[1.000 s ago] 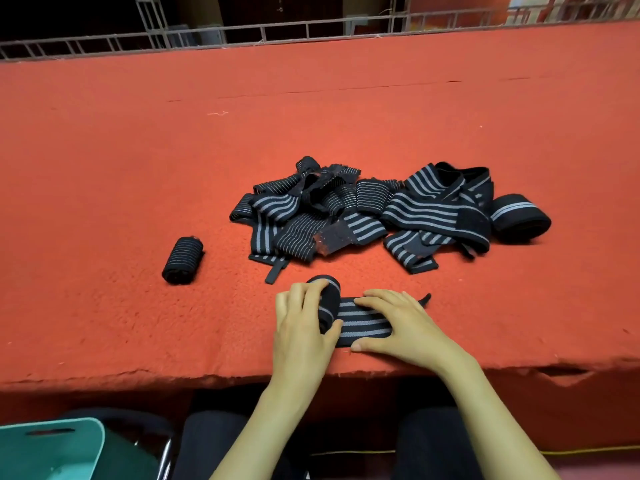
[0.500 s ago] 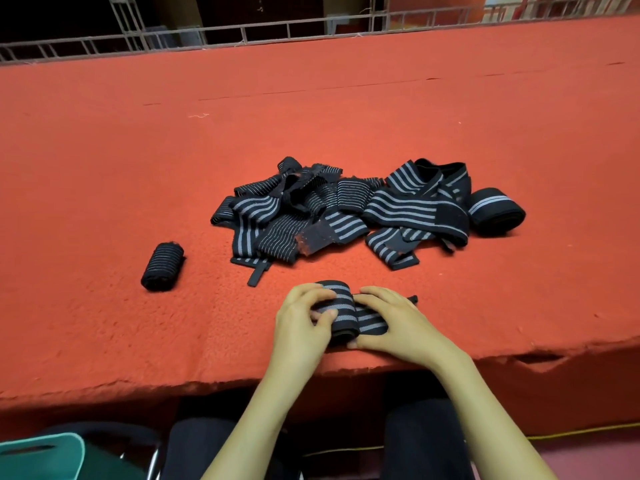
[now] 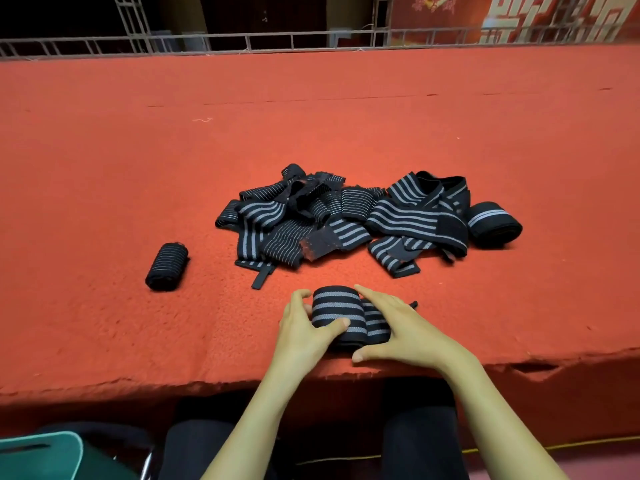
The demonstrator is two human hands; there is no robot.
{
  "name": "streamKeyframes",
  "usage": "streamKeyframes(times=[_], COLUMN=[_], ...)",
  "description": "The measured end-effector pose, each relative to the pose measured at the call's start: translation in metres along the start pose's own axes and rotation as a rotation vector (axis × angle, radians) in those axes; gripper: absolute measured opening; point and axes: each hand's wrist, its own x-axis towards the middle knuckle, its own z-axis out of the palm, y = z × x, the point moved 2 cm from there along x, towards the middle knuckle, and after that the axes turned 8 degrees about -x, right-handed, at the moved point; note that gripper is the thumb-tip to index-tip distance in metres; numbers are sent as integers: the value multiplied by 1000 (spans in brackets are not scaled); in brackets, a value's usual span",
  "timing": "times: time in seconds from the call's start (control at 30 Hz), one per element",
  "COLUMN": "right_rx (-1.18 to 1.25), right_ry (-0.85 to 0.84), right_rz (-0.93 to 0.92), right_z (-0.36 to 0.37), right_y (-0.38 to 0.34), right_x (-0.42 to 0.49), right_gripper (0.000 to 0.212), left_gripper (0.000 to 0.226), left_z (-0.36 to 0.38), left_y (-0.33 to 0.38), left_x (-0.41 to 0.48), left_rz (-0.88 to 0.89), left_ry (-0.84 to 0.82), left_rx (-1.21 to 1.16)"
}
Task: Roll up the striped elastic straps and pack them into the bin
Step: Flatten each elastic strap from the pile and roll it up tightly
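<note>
Head view: left hand (image 3: 304, 327) gripped the half-rolled strap (image 3: 332, 310) nr the front edge of the surface (image 3: 104, 168), fingers curled over its far side & thumb pressed on the near face of the roll. Right hand (image 3: 401, 327) lay spread, fingers fairly straight, pressing down on the strap's unrolled tail just right of the roll. Its index finger ran alongside the roll and its thumb pointed left at the near edge. A short bit of tail poked out beyond the right hand's fingers. Strap was black w/ grey stripes and touched both hands.

Behind them, approx mid-surface, sat the loose pile (image 3: 346, 220) of black-and-grey straps, tangled & overlapping, w/ one tab end sticking out toward the hands. Small roll (image 3: 167, 266) lay on its own left of the pile, apart from it. Wide roll (image 3: 493, 223) sat at the pile's right end, touching or just beside it; couldn't tell which.

Bin (image 3: 38, 455), teal, showed only partly at the view's bottom-left, below the surface's front edge, beside the person's legs (image 3: 197, 445) in dark trousers. Metal railing (image 3: 242, 41) ran along the far edge.
</note>
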Motion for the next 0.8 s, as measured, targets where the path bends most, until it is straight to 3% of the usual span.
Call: streamKeyframes(times=[0.37, 0.57, 0.67, 0.8], right_rx=[-19, -61, -57, 24], right_ry=[40, 25, 35, 80], right_rz=[-156, -146, -165, -119], right_z=[45, 48, 42, 26], right_y=[-83, -81, -66, -44], right_x=[53, 63, 57, 43], right_gripper=[101, 85, 67, 41], left_gripper=[60, 52, 53, 54], left_z=[-83, -76, -59, -31], left_y=[-11, -11, -6, 0], left_x=[-4, -5, -5, -6], left_rz=[118, 288, 416, 533], left_ry=[340, 417, 401, 247], left_rx=[122, 230, 307, 361])
